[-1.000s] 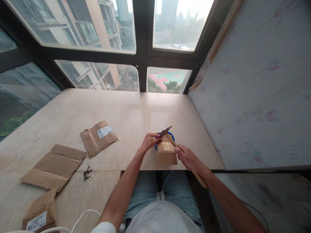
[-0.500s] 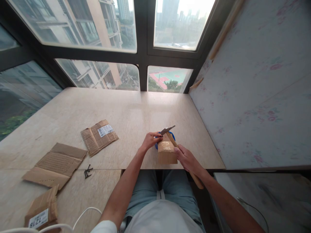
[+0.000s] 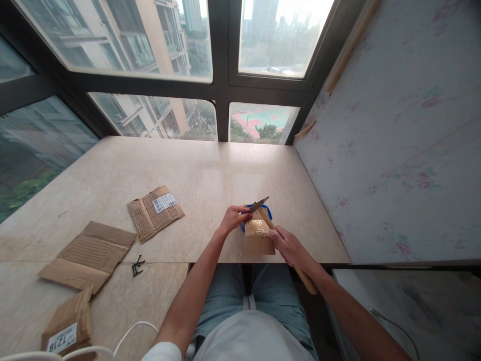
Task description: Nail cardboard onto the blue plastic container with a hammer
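My right hand [image 3: 286,244] is wrapped around the wooden handle of a hammer [image 3: 266,218], whose butt end sticks out below the wrist. The metal hammer head is over the far end of a piece of folded cardboard [image 3: 259,244] with shiny clear tape across it. My left hand [image 3: 233,218] rests at the cardboard's far left, its fingertips pinched together just under the hammer head. What those fingertips hold is too small to make out. Part of a blue object [image 3: 268,211] shows around the far end of the cardboard, mostly hidden beneath it.
To the left lie a labelled cardboard piece [image 3: 150,220], a larger unfolded cardboard sheet [image 3: 90,253] and a folded cardboard piece [image 3: 69,321]. Several dark screws or nails [image 3: 137,266] sit nearby. A white cable [image 3: 130,328] loops at lower left. Windows and a papered wall [image 3: 394,150] border the tabletop [image 3: 210,175].
The hammer head has dropped slightly toward my left fingertips. My hands and the cardboard otherwise keep their places; the whole view has shifted a little.
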Demonstrator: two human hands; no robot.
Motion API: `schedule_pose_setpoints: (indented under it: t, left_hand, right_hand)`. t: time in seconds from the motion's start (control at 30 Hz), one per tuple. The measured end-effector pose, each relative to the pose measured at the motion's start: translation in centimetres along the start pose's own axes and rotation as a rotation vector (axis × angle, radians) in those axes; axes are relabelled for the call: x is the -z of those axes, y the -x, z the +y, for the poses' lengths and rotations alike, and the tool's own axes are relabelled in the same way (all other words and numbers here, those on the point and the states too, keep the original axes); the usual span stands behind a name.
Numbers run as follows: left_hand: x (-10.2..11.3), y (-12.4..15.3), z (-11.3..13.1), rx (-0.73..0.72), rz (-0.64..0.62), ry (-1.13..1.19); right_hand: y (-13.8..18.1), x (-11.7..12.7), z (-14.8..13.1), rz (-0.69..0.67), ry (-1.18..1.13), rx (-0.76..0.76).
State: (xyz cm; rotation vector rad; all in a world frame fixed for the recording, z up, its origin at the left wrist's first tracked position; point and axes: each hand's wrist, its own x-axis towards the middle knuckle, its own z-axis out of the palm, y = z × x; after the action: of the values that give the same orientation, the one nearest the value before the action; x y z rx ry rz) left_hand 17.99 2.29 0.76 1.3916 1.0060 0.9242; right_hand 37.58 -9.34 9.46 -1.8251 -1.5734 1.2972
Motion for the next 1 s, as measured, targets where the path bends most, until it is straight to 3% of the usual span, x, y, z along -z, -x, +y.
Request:
schedule_pose_setpoints:
  t: [0.33, 0.5, 0.6, 0.8, 1.0]
  left_hand:
    - [-0.1, 0.1, 0.3, 0.005, 0.006, 0.017]
    - [-0.1, 0.0, 0.0, 0.002, 0.019, -0.012]
    - [-0.1, -0.2, -0.2, 0.036, 0.028, -0.019]
    - [-0.1, -0.2, -0.3, 0.051, 0.029, 0.049]
    - [-0.2, 0.2, 0.0, 0.03, 0.048, 0.043]
  right_hand:
    - [-0.1, 0.0, 0.1, 0.019, -0.008, 0.001]
    - [0.1, -0.3, 0.5, 0.0, -0.159, 0.012]
    - [-0.2, -0.3, 0.8, 0.087, -0.198, 0.026]
    - [-1.1, -0.1, 2.4, 0.343, 0.015, -0.007]
    - [-1.2, -1.5, 3.2, 0.262, -0.311, -0.097]
